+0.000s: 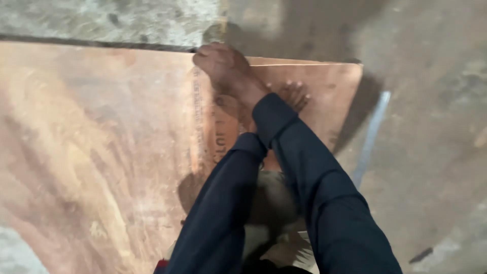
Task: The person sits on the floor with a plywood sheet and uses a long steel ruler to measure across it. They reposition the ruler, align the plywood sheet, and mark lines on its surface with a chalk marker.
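Plywood sheet (101, 142) under right hand (225, 68), far edge perhaps gripped

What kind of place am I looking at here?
Probably a carpentry workshop or building site, judged from the floor: large reddish-brown plywood sheets lie flat on rough, dusty concrete, and a pale metal strip lies beside them. One hand grips a sheet's far edge.
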